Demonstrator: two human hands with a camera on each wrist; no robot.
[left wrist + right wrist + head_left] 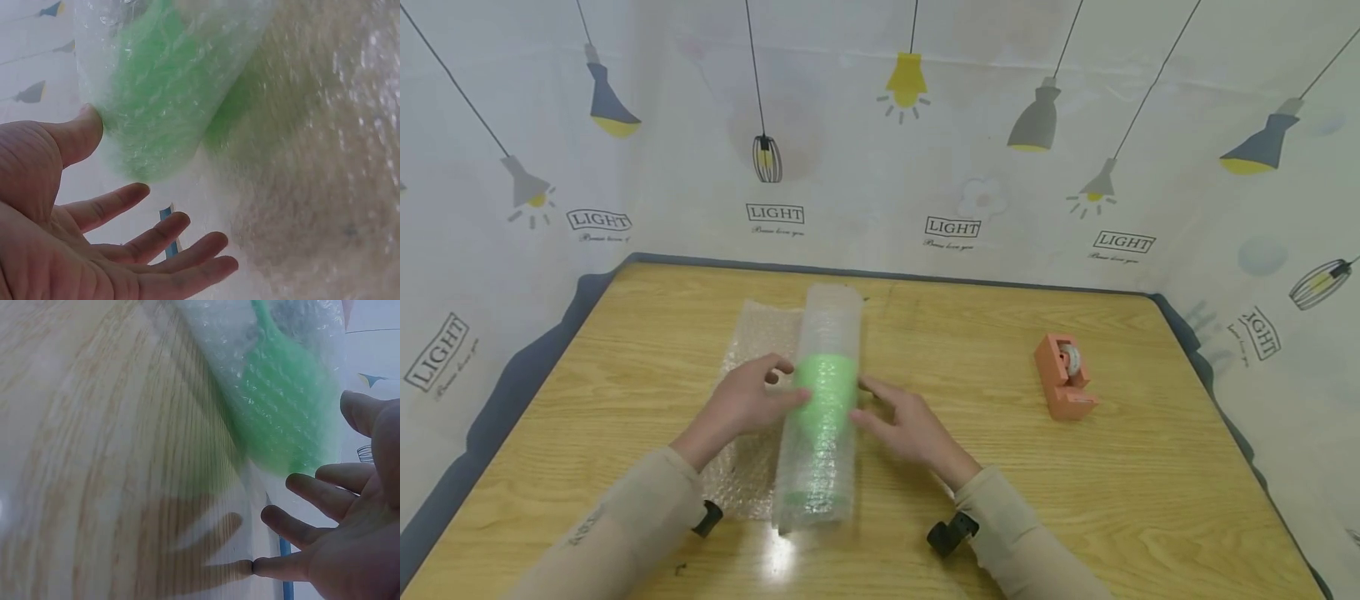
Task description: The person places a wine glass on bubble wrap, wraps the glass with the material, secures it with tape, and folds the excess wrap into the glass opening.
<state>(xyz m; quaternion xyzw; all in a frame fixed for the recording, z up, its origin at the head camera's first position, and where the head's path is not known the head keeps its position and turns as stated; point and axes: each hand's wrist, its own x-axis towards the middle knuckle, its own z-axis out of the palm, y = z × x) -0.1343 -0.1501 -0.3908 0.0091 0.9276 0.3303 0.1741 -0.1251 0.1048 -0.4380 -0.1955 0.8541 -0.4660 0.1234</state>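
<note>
left grip (748, 402), right grip (916, 427), spread at edges of wrapped roll (822, 433), dispenser (1066, 402) well apart

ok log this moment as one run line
bubble-wrap roll: green item inside, sheet at left | left hand: at roll's left side | right hand: at right side | tape dispenser: apart, right

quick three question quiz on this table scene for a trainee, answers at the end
1. True or false: the tape dispenser stands on the table, to the right of the bubble-wrap roll.
2. Which colour shows through the roll?
a) red b) green c) blue
3. Fill in: the flat part of the wrap lies beside the roll, on the side of the ____ hand.

Key: 1. True. 2. b. 3. left.
</note>
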